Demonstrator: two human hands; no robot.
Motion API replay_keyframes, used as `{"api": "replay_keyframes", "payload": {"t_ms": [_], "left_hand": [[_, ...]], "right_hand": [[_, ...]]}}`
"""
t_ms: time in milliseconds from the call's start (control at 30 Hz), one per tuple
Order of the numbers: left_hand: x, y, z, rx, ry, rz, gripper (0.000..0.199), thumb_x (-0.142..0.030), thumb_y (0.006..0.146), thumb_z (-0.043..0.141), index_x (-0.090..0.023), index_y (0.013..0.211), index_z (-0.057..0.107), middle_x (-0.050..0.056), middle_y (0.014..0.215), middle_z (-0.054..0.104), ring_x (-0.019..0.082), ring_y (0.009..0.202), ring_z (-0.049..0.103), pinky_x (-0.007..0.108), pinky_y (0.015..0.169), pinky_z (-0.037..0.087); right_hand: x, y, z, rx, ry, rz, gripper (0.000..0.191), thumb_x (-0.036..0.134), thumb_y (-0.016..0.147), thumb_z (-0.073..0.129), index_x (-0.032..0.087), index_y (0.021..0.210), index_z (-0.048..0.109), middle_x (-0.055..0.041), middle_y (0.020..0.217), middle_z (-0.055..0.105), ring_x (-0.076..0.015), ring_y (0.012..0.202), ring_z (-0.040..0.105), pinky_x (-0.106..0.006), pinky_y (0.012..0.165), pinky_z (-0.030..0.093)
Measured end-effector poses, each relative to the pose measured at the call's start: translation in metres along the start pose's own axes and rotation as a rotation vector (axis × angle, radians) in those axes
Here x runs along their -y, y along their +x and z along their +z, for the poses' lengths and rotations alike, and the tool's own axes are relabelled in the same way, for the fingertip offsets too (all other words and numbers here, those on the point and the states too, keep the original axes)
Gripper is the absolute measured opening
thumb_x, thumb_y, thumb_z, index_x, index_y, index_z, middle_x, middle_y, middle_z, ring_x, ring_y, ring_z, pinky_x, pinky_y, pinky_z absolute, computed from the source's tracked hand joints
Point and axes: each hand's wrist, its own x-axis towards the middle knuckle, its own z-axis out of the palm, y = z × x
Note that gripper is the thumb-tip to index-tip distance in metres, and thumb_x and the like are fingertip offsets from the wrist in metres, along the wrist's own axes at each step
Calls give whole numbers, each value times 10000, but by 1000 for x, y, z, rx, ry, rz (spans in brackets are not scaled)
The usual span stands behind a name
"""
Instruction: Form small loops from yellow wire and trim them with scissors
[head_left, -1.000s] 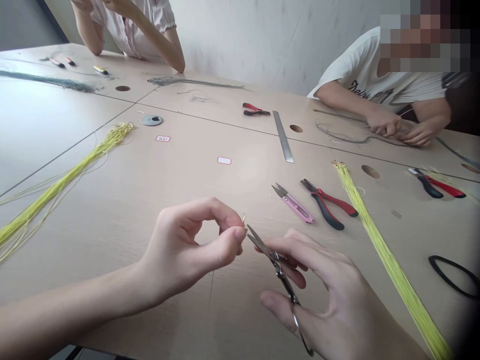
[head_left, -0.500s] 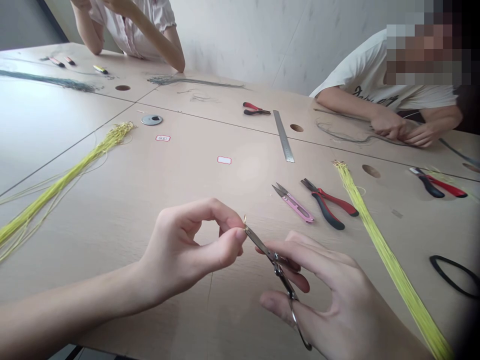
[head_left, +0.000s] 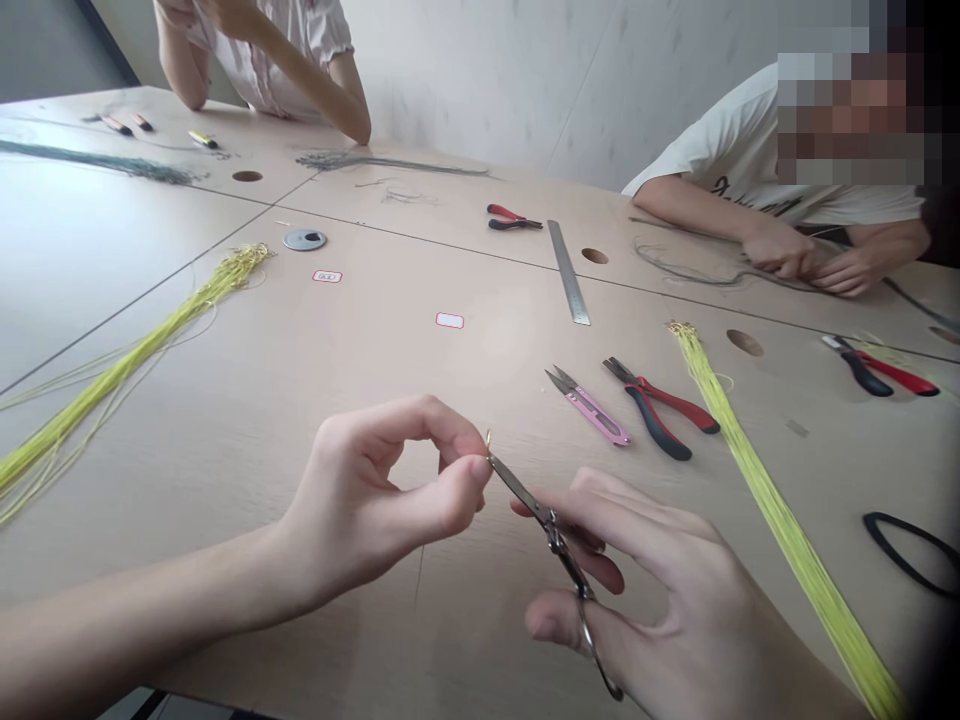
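My left hand (head_left: 375, 490) pinches a tiny gold-coloured piece (head_left: 488, 440) between thumb and forefinger; its exact kind is too small to tell. A thin thread (head_left: 418, 580) hangs below that hand. My right hand (head_left: 667, 580) has its thumb and fingers in the handles of small metal scissors (head_left: 555, 535). The scissor tips meet the gold piece right at my left fingertips, and the blades look nearly closed. Beyond my right hand lie pink thread snips (head_left: 592, 412) and red-and-black pliers (head_left: 660, 405).
Yellow cord bundles lie left (head_left: 142, 345) and right (head_left: 780, 520). Farther back are a steel ruler (head_left: 570, 275), more pliers (head_left: 510, 217), a round metal lid (head_left: 294, 240) and a label (head_left: 450, 321). One person (head_left: 277, 70) sits across; another person (head_left: 720, 150) works with grey cords at right.
My right thumb and the scissor handles have shifted very slightly. My left hand keeps its pinch on the gold piece. The view has moved a touch.
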Motion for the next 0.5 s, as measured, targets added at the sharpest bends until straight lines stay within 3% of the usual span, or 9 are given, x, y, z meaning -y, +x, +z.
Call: {"api": "replay_keyframes", "payload": {"t_ms": [400,500], "left_hand": [[-2,1,-1,2,6,-4,165,-76,771,595,-198,662,577,-45,547,545,104,564,528,237,539,422],[-3,0,-1,2,8,0,170,-71,766,595,-201,659,575,-51,543,538,102,565,525,240,546,422]], "right_hand": [[1,0,0,15,36,50,240,169,731,682,210,622,472,54,597,363,-95,513,428,-202,441,417],[1,2,0,9,13,31,169,182,736,690,203,659,541,55,581,370,-97,505,420,-207,435,407]]}}
